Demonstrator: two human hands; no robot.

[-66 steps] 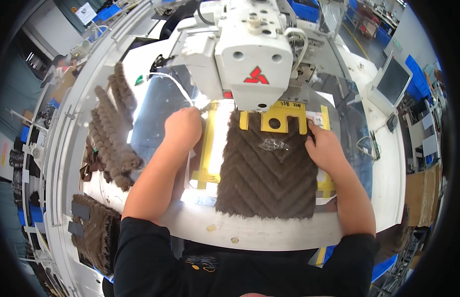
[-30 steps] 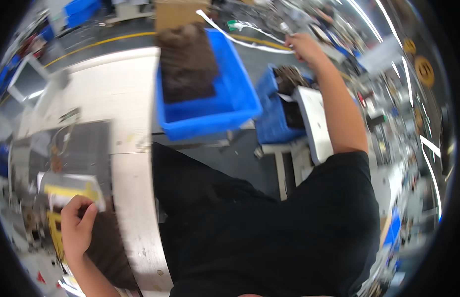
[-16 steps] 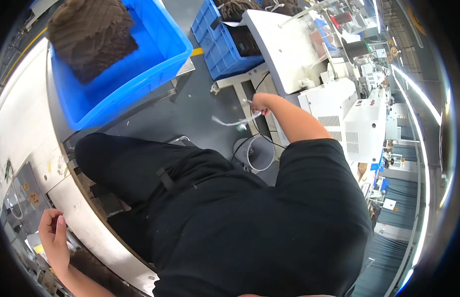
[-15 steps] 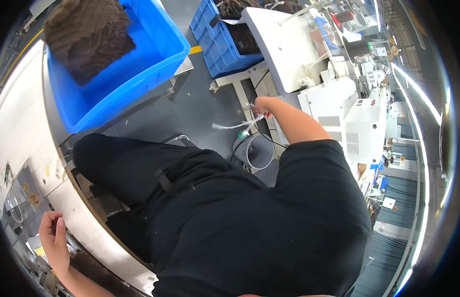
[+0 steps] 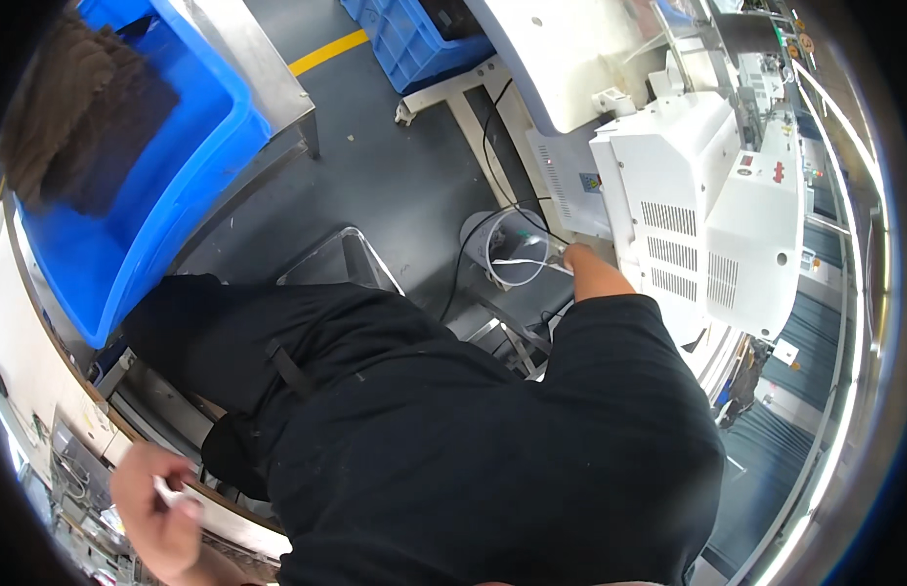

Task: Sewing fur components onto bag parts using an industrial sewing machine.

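Observation:
My right hand [image 5: 579, 260] reaches out beside a round whitish bin [image 5: 477, 237]. Its partly hidden fingers are closed on a thin white strip [image 5: 520, 261], whose loose end hangs across the bin's mouth. A bit of green shows inside the bin. My left hand [image 5: 158, 513], blurred by motion, is raised over the edge of the pale worktable [image 5: 94, 422]. Its fingers curl toward the thumb around something small and white that I cannot make out.
A bright blue tub [image 5: 204, 181] holding dark brown plush fabric [image 5: 92, 117] stands at the far left. Across the grey floor [image 5: 360, 181] are a blue crate [image 5: 400, 44] and a white machine [image 5: 668, 225]. A black cable [image 5: 455, 278] runs by the bin.
My right hand has moved nearer my body, bringing the white strip over the bin. The left hand has come inward, its fingers now curled tighter. The view has shifted, with the tub further left.

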